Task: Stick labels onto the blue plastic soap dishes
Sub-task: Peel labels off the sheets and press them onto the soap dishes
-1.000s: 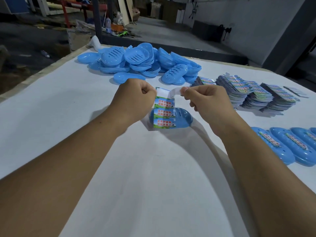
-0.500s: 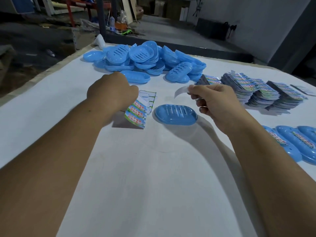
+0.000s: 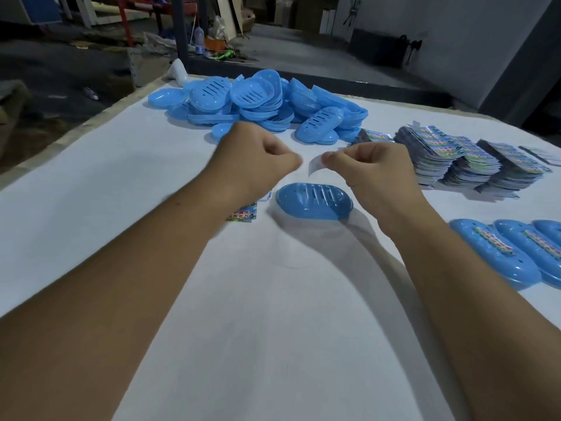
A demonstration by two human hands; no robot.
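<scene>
A: Nearest, what lies under your hands?

B: 1 bare dish sits on the white table, slots up, nothing in it. Just left of it, partly under my left wrist, lies a label sheet.

A: And the hands?

B: My right hand pinches a small pale label between thumb and fingertip, above the dish's far rim and not touching it. My left hand is curled close beside the label; it is blurred, so I cannot tell whether it holds anything.

A: Risks from here?

B: As I judge it, the label is limp and could fold onto itself or cling to my fingers. It could also land crooked, or bridge the slots and crease. The dish is light and unheld, so pressing may slide it.

A: To the right?

B: 3 labelled dishes in a row, each with a strip along its middle, otherwise holding nothing.

A: Farther back?

B: Fanned stacks of sheets, then a loose pile of dishes, many nested in one another, none showing a label.
</scene>
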